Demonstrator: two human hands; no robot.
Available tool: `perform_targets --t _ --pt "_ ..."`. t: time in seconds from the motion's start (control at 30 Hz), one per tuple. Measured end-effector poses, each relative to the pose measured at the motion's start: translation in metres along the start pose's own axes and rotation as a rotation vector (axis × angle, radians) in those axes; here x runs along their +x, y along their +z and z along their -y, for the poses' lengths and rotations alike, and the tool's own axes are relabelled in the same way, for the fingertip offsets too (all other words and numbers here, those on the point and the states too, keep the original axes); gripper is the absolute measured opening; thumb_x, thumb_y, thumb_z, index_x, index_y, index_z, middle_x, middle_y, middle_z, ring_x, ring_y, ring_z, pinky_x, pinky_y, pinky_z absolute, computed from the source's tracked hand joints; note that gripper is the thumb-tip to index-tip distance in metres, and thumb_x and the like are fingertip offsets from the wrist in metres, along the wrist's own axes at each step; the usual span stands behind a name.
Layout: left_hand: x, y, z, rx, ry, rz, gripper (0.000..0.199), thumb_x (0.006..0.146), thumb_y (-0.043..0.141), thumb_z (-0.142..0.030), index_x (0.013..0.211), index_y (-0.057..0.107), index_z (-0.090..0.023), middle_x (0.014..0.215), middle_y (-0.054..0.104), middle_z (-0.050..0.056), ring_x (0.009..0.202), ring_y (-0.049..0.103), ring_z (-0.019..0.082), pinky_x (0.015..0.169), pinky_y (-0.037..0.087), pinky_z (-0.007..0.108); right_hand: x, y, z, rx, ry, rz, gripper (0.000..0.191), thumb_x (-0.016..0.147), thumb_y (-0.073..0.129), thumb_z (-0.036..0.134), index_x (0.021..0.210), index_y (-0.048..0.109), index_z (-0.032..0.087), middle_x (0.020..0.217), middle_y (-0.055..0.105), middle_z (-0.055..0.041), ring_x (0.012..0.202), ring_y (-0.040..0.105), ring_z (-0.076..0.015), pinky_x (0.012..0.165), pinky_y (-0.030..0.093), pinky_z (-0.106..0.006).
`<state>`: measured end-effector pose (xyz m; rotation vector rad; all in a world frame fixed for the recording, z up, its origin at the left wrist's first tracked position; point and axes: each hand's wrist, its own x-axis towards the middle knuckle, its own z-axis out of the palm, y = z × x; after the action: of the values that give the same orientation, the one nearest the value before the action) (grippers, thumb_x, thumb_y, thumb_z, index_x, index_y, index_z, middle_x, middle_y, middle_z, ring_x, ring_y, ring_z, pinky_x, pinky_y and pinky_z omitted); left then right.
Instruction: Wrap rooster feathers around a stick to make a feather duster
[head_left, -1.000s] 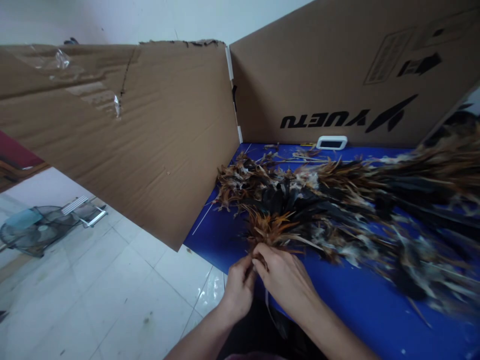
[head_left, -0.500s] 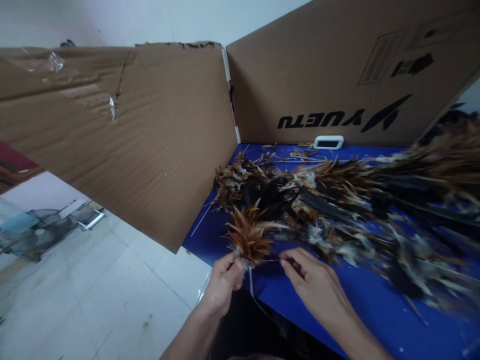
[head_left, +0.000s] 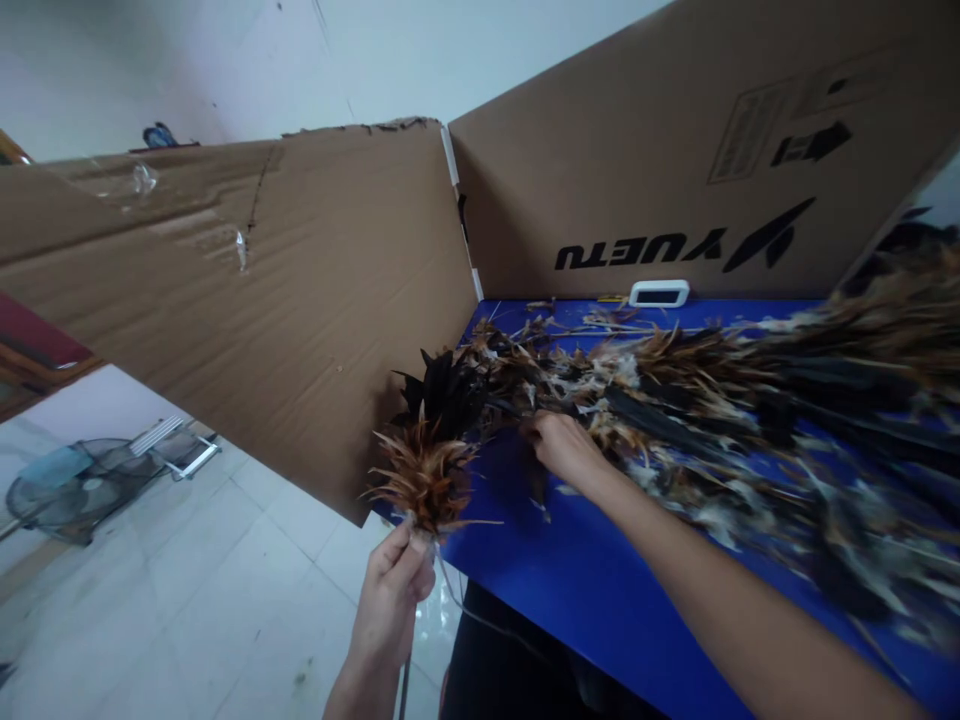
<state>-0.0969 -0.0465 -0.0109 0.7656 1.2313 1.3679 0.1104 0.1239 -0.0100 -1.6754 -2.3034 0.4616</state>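
Closed round the base of a feather bundle [head_left: 424, 475], my left hand [head_left: 397, 580] is at the table's near left edge. The bundle has orange-brown feathers low down and black ones above. A thin pale strip [head_left: 454, 595] hangs from its base, and a stick shows below the hand. My right hand [head_left: 562, 445] reaches into the near edge of the loose feather pile [head_left: 660, 380], fingers curled at some dark feathers; what they grip is too hidden to name.
Two cardboard panels [head_left: 337, 300] stand round the back and left of the blue table [head_left: 540, 590]. A small white device [head_left: 659, 293] lies by the back panel. On the tiled floor at left is a fan [head_left: 82, 490].
My left hand has moved left with the feather bundle, which now shows its black feathers clearly. My right hand has moved up and away from the bundle to the feather pile.
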Motion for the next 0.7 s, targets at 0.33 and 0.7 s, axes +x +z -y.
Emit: perform_targets --t 0.33,0.7 --pt "0.007 0.001 0.006 -0.065 -0.028 0.014 0.022 0.076 0.066 -0.032 0.072 0.054 -0.014 0.054 0.023 -0.008 0.046 0.015 0.004 0.044 0.012 0.020 -0.033 0.010 0.009 -0.086 0.048 0.168 0.015 0.069 0.063 0.028 0.071 0.070 0.015 0.079 0.071 -0.0169 0.080 0.067 -0.0323 0.063 0.043 -0.034" --pt "0.010 0.026 0.013 -0.165 -0.096 0.108 0.025 0.075 0.067 -0.028 0.067 0.049 -0.014 0.052 0.022 -0.009 0.044 0.014 0.003 0.043 0.011 0.019 -0.078 0.003 0.004 0.850 0.115 0.045 0.022 0.080 0.049 0.039 0.069 0.051 0.020 0.053 0.061 0.0017 0.040 0.050 -0.0101 0.043 0.038 -0.022"
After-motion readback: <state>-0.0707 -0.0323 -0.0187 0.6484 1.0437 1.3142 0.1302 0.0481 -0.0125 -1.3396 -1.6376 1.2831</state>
